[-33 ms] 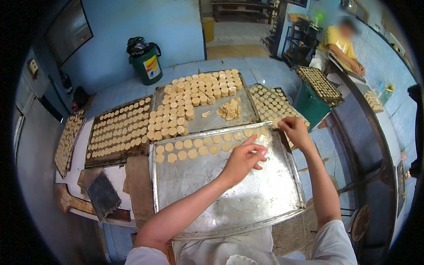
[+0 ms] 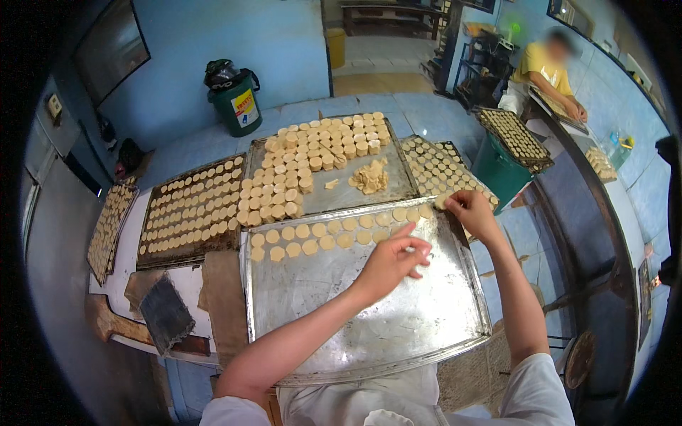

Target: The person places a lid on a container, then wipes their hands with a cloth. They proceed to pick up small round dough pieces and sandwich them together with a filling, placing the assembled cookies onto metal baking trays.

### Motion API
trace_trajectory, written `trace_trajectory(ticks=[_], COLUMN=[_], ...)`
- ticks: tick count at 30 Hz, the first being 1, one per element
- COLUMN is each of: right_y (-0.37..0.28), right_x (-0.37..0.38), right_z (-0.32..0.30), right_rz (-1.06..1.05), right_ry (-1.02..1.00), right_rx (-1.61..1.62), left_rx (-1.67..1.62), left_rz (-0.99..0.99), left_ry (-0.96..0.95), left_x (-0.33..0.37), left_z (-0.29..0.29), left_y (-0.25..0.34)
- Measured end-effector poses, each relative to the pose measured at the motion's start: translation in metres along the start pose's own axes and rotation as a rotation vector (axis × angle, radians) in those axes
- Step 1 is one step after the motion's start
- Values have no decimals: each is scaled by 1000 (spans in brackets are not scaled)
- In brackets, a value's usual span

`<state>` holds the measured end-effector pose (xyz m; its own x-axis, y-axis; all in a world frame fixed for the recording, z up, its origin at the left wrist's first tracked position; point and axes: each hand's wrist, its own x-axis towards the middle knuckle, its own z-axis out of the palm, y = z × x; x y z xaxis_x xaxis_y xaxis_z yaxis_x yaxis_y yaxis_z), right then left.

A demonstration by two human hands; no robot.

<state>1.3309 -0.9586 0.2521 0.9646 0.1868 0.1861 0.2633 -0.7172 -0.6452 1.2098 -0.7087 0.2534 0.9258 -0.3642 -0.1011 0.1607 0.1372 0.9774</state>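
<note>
My right hand (image 2: 472,215) pinches a pale round dough disc (image 2: 441,201) at the far right corner of the metal baking tray (image 2: 426,312). My left hand (image 2: 389,266) hovers over that tray near the discs, fingers apart, with nothing visible in it. Along the tray's far side lie two rows of flat dough discs (image 2: 310,247), the farther one reaching toward the right corner. Just beyond, a second tray (image 2: 334,200) carries many short stacks of dough discs (image 2: 284,177) and a crumpled heap of dough scraps (image 2: 369,176).
A dark tray of disc rows (image 2: 188,206) lies to the left, with another disc-covered tray (image 2: 110,227) beyond it. Brown and dark cloths (image 2: 167,312) are by the near left. More filled trays (image 2: 444,167) stand right. A person in yellow (image 2: 547,71) works at the right counter.
My right hand has shifted slightly left and down with the disc, toward the tray's corner. My left hand has barely moved, its fingers lifting a little.
</note>
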Motion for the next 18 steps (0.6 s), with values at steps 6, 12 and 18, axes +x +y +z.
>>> trace_trajectory(ticks=[6, 12, 18], right_y=[-14, -38, -101], right_x=[7, -1, -3], right_z=[10, -7, -2], right_rz=[61, 28, -67], right_ry=[-40, 116, 42], right_rx=[-145, -196, -156], left_rx=[621, 1135, 1339], left_rz=[152, 88, 134], left_ry=[123, 548, 519], left_x=[-51, -35, -6], left_z=[-35, -114, -131], left_y=[9, 40, 16])
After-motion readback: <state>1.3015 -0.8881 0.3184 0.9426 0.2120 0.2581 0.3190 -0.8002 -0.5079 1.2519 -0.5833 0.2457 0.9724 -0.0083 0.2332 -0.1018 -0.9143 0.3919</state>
